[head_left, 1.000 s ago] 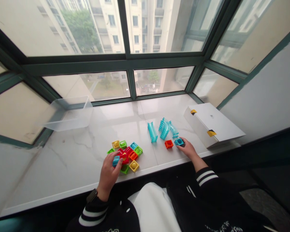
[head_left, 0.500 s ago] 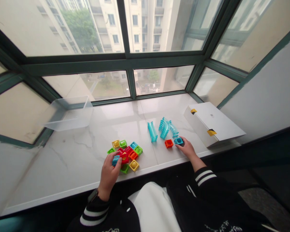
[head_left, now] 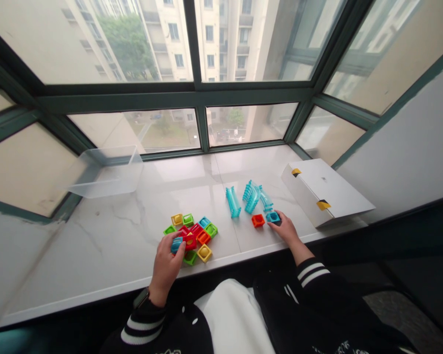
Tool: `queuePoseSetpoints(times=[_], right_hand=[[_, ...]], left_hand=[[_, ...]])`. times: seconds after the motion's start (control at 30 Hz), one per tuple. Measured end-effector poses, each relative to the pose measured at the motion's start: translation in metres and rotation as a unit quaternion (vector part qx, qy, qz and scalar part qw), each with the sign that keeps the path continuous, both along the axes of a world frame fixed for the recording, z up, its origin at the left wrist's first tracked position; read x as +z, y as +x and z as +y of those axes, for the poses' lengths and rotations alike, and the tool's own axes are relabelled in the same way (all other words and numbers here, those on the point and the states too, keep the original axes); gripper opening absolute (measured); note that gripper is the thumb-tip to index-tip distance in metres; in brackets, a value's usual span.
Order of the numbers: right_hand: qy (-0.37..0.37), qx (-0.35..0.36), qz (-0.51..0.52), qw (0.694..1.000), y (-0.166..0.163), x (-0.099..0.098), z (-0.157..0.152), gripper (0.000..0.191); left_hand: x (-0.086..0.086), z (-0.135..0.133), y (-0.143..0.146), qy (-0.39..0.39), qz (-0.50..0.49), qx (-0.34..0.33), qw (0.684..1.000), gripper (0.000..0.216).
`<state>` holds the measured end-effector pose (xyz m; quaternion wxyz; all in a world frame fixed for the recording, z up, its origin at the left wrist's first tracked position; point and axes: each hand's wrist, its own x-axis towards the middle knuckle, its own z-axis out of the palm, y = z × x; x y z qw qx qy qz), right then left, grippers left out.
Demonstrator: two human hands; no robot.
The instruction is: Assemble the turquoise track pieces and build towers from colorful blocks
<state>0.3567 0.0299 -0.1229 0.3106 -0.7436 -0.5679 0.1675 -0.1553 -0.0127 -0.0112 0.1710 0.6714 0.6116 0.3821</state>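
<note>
three turquoise tracks (head_left: 233,202), four green blocks (head_left: 211,230), one clear bin (head_left: 103,189), one white box (head_left: 334,189)

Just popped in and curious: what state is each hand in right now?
Left hand: closed around a blue piece.
Right hand: closed on a blue block beside an orange-red block.

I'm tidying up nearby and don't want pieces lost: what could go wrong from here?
The left hand grips a blue piece amid crowded blocks, so moving it might nudge its neighbours.

The yellow block sits near the front edge of the sill and could be knocked off.

The right hand holds a blue block close to a red block, which a careless move may bump.
</note>
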Motion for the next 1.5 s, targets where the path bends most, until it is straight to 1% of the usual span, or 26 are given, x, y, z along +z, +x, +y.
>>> queuePoseSetpoints(times=[0.17, 0.23, 0.33, 0.4, 0.47, 0.57, 0.67, 0.8, 0.87, 1.23, 1.3, 1.4, 1.5], right_hand=[[0.019, 0.007, 0.026, 0.999, 0.002, -0.001, -0.003, 0.082], [0.035, 0.006, 0.028, 0.999, 0.0, 0.005, -0.008, 0.081], [0.096, 0.012, -0.013, 0.995, -0.006, 0.022, -0.016, 0.063], [0.145, 0.033, -0.054, 0.987, -0.013, 0.035, -0.02, 0.048], [0.165, 0.063, -0.09, 0.98, -0.022, 0.046, -0.02, 0.038], [0.143, 0.125, -0.127, 0.974, -0.039, 0.056, -0.015, 0.036], [0.096, 0.166, -0.162, 0.968, -0.057, 0.058, -0.006, 0.036], [0.017, 0.158, -0.203, 0.966, -0.072, 0.056, 0.001, 0.038], [0.0, 0.153, -0.208, 0.966, -0.075, 0.056, 0.002, 0.038], [-0.013, 0.149, -0.176, 0.973, -0.074, 0.063, 0.0, 0.041], [0.0, 0.142, -0.165, 0.976, -0.074, 0.067, -0.001, 0.043], [0.041, 0.146, -0.132, 0.98, -0.079, 0.079, -0.004, 0.04], [0.084, 0.181, -0.076, 0.977, -0.09, 0.094, -0.008, 0.035]], left_hand=[[0.001, 0.0, -0.001, 0.005, 0.0, 0.006, 1.0, 0.033], [0.001, -0.001, -0.001, 0.008, 0.0, 0.006, 1.0, 0.033], [0.001, -0.001, -0.002, 0.013, 0.0, 0.006, 1.0, 0.032], [-0.001, -0.001, -0.002, 0.015, 0.0, 0.004, 1.0, 0.031], [-0.002, 0.0, -0.002, 0.015, 0.001, 0.0, 1.0, 0.03], [-0.002, 0.0, -0.001, 0.022, 0.008, -0.003, 1.0, 0.03], [0.0, -0.001, -0.001, 0.027, 0.015, -0.003, 1.0, 0.031], [0.001, -0.004, -0.004, 0.023, 0.011, 0.006, 1.0, 0.031], [0.001, -0.005, -0.007, 0.019, 0.008, 0.009, 1.0, 0.031], [-0.004, -0.005, -0.014, -0.01, -0.018, 0.028, 0.999, 0.033], [-0.004, -0.005, -0.016, -0.016, -0.026, 0.033, 0.999, 0.034], [-0.003, -0.006, -0.018, -0.016, -0.024, 0.032, 0.999, 0.038], [-0.001, -0.006, -0.017, -0.019, -0.003, -0.015, 1.0, 0.045]])
